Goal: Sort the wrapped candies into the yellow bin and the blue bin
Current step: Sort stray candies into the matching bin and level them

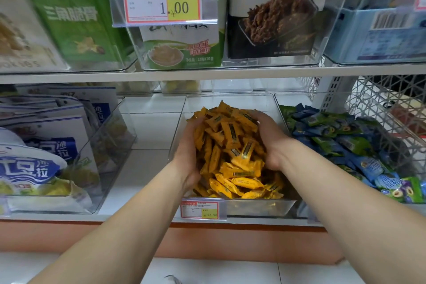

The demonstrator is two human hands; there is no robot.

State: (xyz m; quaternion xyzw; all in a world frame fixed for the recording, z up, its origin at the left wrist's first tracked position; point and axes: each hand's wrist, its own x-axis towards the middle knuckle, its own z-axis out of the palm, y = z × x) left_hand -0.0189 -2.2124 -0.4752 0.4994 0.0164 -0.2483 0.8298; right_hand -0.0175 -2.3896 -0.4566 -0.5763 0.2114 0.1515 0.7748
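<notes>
Both hands are down in the yellow bin (260,207), the clear tub at the middle of the lower shelf. The left hand (190,145) is on the left flank of the heap of yellow wrapped candies (232,145) and the right hand (270,138) is on the right flank. The fingers curve inward and press into the wrappers, cupping the mound between the palms. The fingertips are partly buried, so I cannot tell how deep they reach.

Just beside it on the right, the blue bin (299,99) holds blue-and-green wrapped candies (334,136). No blue wrapper shows in the yellow heap (on its surface, anyway).

This looks like a gather-and-check: bunching the yellow pile and feeling for strays. To do it well, squeeze evenly from both sides, because those slick wrappers will likely squirt out of a lopsided grip. Keep the wrists low and the load inside the walls. The front edge, where the price tag (199,210) is clipped, looks like the likeliest place for a spill. Then turn the heap over gently, so anything blue underneath comes up where it can be picked out and passed to the right.
</notes>
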